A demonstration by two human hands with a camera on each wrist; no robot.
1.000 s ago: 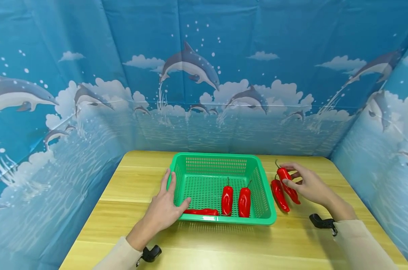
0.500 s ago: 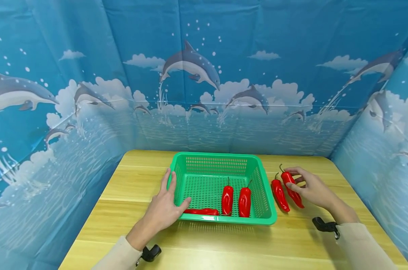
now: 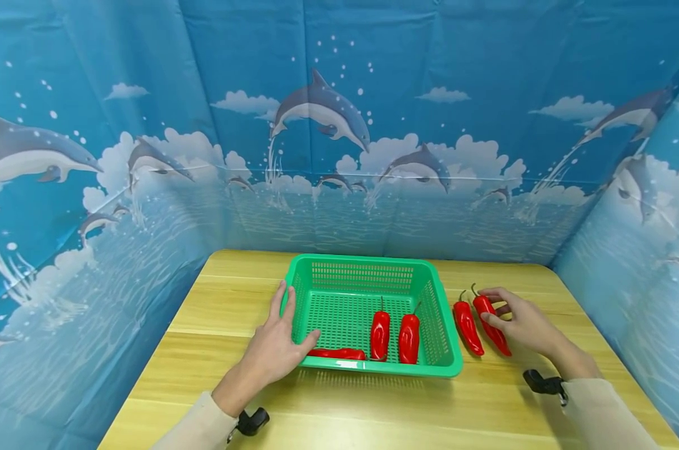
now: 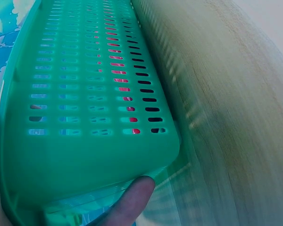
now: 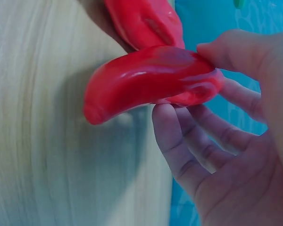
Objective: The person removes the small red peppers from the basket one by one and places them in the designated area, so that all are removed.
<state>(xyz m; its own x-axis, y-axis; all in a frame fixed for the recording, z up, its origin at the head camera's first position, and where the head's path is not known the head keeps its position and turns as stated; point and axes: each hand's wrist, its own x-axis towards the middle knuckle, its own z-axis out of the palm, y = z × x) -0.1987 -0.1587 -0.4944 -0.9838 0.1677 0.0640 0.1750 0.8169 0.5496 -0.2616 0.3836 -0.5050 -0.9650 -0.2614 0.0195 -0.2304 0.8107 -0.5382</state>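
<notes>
The right hand (image 3: 521, 322) is closed in a pinch on a red pepper (image 5: 137, 77), thumb on one side and fingertips on the other, to the right of the green basket (image 3: 384, 367). Whether this pepper touches the table (image 3: 339, 412) I cannot tell. A second pepper (image 3: 467, 329) lies on the table between it and the basket's right wall. The left hand (image 3: 274, 347) has its fingers spread apart against the basket's left rim, thumb over the near rim.

The shiny, evenly coloured skin suggests a light, fairly firm pepper, not very fragile but a bit slippery. Its curve and taper probably let it roll in a loose pinch, so the thick part toward the stem end, where the thumb sits, looks the best hold; the thin stem looks like a poor handle. The thin, slotted basket also seems light and slightly springy, best held by its rim
</notes>
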